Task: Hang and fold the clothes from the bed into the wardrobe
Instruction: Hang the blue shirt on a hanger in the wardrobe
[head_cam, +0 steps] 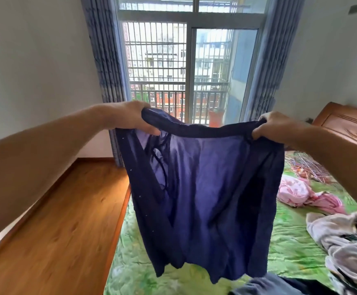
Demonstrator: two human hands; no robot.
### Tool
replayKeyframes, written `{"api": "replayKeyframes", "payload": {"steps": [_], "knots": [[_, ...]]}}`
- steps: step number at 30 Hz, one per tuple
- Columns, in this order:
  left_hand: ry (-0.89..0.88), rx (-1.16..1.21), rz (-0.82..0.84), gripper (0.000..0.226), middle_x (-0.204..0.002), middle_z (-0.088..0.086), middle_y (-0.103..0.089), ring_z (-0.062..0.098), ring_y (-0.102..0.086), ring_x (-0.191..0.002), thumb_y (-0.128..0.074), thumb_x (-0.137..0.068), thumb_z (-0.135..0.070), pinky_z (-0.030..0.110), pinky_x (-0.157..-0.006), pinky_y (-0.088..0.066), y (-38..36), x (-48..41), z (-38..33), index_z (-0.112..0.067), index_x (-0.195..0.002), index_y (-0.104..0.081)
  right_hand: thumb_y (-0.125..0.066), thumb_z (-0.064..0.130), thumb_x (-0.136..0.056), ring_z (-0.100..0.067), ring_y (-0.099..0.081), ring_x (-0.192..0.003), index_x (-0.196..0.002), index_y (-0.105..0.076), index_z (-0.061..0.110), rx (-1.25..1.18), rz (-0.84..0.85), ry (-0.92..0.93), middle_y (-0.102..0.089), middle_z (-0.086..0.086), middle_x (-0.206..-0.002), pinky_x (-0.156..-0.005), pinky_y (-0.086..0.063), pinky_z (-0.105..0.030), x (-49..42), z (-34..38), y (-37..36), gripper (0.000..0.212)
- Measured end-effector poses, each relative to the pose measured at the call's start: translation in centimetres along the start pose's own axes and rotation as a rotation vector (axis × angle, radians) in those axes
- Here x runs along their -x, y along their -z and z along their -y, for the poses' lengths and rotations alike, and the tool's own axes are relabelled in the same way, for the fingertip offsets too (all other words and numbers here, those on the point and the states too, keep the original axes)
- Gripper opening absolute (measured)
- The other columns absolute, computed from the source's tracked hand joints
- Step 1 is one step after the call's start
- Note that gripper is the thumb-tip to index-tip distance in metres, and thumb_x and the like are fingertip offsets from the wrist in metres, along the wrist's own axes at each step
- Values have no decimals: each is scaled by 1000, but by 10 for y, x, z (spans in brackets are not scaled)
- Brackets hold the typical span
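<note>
The person holds a thin dark blue cloth garment (203, 188) up over the green quilted bed (290, 248). The left hand (128, 118) and right hand (277, 128) each pinch one end of its top band, which runs side to side; the rest hangs straight down
</note>
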State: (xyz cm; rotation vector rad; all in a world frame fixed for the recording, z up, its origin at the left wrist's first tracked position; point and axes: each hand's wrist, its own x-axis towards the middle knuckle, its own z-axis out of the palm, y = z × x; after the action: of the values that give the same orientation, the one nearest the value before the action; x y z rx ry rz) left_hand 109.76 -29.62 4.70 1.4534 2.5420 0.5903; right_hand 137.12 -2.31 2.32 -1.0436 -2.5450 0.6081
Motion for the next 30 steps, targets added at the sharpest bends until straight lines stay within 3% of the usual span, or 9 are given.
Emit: {"api": "replayKeyframes", "payload": {"steps": [4,7,9,11,15,20,23,25,30], "knots": [[73,27,83,25,-85,5,-67,21,-64,-73,-83,-78,-21,31,-61,-49,12,7,1,-22,-92,-62,-74,16,-76,-32,-63,-80,-92,-64,8,-15,128,-49,-66,-15,-90,-64,-50,-34,1,-4,8,21],[-52,-143,-153,17,-80,6,-59,24,-56,-76,-66,-86,-10,30,-63,-39,12,0,4,-22,-84,-55,-69,18,-81,-30,-59,-76,-86,-63,11,224,-106,109,-66,-14,-86,-65,-45,-34,-5,-8,9,10],[-136,-234,-362,10,-83,4,-57,25,-54,-79,-58,-91,-7,31,-68,-36,7,-4,1,-17,-93,-54,-65,25,-86,-30,-55,-70,-78,-58,15,409,-297,233,-62,-10,-78,-65,-44,-35,-6,-8,5,14],[-161,-264,-471,9,-87,7,-59,27,-54,-79,-52,-94,-9,33,-72,-37,4,-8,0,-11,-102,-55,-61,33,-90,-31,-54,-67,-78,-51,16,524,-358,298,-56,-8,-72,-65,-47,-37,-6,-10,5,23],[-137,-383,-432,10,-86,6,-60,29,-56,-78,-49,-96,-11,36,-71,-40,1,-11,7,-20,-94,-53,-56,34,-97,-32,-57,-65,-92,-41,15,712,-360,384,-54,-9,-72,-60,-47,-37,-4,-18,10,24],[-151,-429,-425,13,-88,6,-63,28,-55,-79,-49,-96,-14,42,-75,-48,-5,-10,6,-26,-91,-51,-56,5,-88,-31,-55,-59,-103,-44,11,841,-449,395,-55,-8,-75,-54,-41,-35,4,-26,10,20],[-130,-416,-444,14,-86,4,-58,27,-53,-78,-48,-96,-12,38,-71,-42,-9,-10,-1,-25,-93,-50,-55,4,-85,-37,-64,-70,-105,-47,9,836,-480,318,-60,-13,-80,-57,-38,-36,10,-25,12,21],[-96,-352,-418,15,-85,4,-58,28,-55,-79,-47,-94,-8,36,-69,-42,-13,-11,-11,-23,-94,-49,-57,7,-85,-35,-56,-70,-95,-45,10,727,-431,219,-52,-11,-75,-61,-39,-36,10,-24,10,15],[64,142,-143,22,-95,11,-63,21,-61,-77,-44,-96,-2,30,-59,-49,-29,-11,-45,-13,-108,-59,-65,15,-83,-25,-51,-72,-89,-55,6,245,-142,-77,-60,-12,-88,-65,-44,-33,19,-25,15,15]]}}
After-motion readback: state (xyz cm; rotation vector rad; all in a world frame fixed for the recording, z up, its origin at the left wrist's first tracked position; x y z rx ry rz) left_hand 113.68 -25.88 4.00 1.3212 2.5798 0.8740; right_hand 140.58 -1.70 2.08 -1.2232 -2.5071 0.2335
